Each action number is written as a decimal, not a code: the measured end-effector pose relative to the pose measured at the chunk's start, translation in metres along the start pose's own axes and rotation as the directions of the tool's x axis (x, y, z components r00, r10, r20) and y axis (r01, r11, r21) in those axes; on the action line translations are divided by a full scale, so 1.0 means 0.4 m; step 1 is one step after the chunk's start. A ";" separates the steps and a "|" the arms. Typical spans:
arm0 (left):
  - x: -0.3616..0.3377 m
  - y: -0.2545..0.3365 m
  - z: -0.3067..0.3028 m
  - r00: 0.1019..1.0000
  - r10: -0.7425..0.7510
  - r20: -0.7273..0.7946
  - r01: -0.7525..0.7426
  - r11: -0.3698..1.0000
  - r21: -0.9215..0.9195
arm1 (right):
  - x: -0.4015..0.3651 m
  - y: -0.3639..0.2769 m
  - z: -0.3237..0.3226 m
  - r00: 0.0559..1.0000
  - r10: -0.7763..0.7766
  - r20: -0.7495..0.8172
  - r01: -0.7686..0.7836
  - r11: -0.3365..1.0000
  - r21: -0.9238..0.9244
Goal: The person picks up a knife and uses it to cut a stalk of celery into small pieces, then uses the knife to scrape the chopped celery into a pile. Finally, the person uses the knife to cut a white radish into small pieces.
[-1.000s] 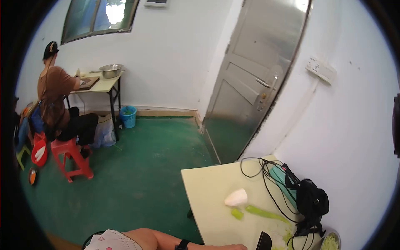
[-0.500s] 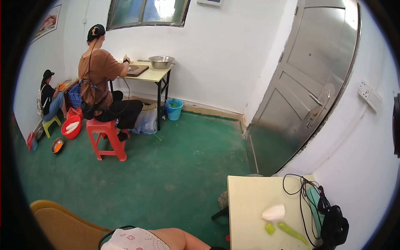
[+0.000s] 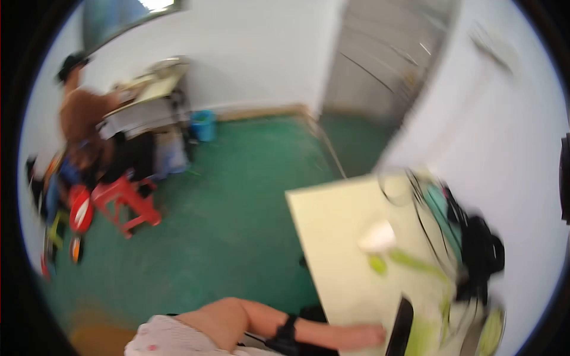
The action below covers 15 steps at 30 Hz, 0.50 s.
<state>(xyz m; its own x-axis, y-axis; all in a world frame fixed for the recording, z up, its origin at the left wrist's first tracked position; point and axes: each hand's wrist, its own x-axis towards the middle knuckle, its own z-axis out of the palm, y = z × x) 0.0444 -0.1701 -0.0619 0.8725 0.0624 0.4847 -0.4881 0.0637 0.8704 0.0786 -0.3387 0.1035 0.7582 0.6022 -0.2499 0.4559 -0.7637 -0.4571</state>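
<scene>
My left hand [image 3: 365, 337] reaches in from the bottom over the near edge of the pale yellow table [image 3: 323, 222], its fingers smeared by motion. A black band [image 3: 285, 330] circles the wrist. Just right of the fingertips stands a long dark object [image 3: 401, 325], blurred, beside pale green pieces [image 3: 423, 337]. Farther up the table lie a white chunk of peeled vegetable [image 3: 377, 237], a small green piece [image 3: 377, 264] and a long green pepper [image 3: 415, 261]. My right hand is out of view.
Black cables [image 3: 424, 216] and a black bag [image 3: 480, 255] lie along the table's wall side. Across the green floor [image 3: 237, 213], a person in a brown top [image 3: 86, 121] sits on a red stool [image 3: 126, 202] at another table. A metal door [image 3: 380, 65] stands behind.
The view has swung down and to the right and is blurred. My left forearm and hand, the dark object and more green pieces have come into view at the bottom.
</scene>
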 end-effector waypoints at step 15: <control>0.062 0.246 -0.031 0.971 0.040 0.237 -0.219 0.560 0.799 | -0.064 0.023 0.000 0.994 -0.050 -0.098 0.053 0.998 0.027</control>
<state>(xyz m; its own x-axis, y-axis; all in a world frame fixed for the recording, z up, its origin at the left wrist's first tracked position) 0.0177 -0.1501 0.0348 0.8326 -0.1734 0.5260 -0.4456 -0.7738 0.4502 0.0635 -0.3611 0.1057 0.7763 0.6142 -0.1418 0.4829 -0.7241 -0.4924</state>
